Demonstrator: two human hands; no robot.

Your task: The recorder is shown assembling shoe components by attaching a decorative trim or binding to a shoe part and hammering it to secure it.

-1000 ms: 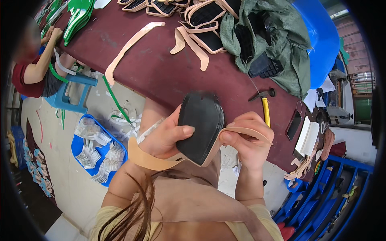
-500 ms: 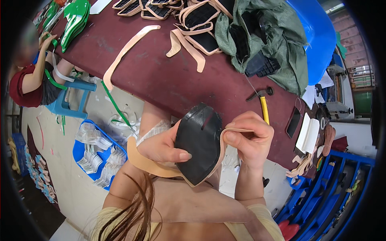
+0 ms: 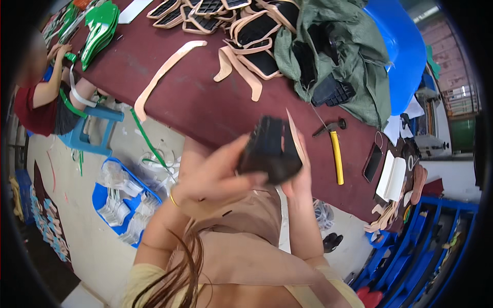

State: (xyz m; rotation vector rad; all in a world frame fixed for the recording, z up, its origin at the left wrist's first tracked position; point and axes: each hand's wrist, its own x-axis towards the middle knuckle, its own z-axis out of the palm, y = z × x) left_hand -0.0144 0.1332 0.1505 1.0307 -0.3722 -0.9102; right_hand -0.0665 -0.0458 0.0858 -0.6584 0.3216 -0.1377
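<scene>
Black and chunky, a thick sole-like piece (image 3: 271, 158) is held up in front of the body, just off the near edge of the maroon-covered table (image 3: 185, 105), blurred in outline. The left hand (image 3: 221, 174) grips it from the left, thumb across its near side and fingers behind. The right hand (image 3: 300, 172) lies along its right side, against a thin beige strip (image 3: 294, 128) that stands upright beside the piece; how far those fingers are closed I cannot tell. On the table, to the right, lies a hammer with a yellow handle (image 3: 337, 156), and farther right a black, phone-like slab (image 3: 373, 163) near an open white paper box (image 3: 392, 178). Beyond the hands are a loose curved beige strip (image 3: 167, 72) and a heap of black pieces with beige rims (image 3: 253, 31), beside a crumpled green woven sack (image 3: 359, 46). At the far left lie glossy green shaped sheets (image 3: 98, 33); nearer, on the floor at left, a blue plastic tray (image 3: 97, 194) holds white bundles (image 3: 117, 208), with a blue stool (image 3: 84, 138) beyond it, where a co-worker in dark red (image 3: 37, 105) sits
</scene>
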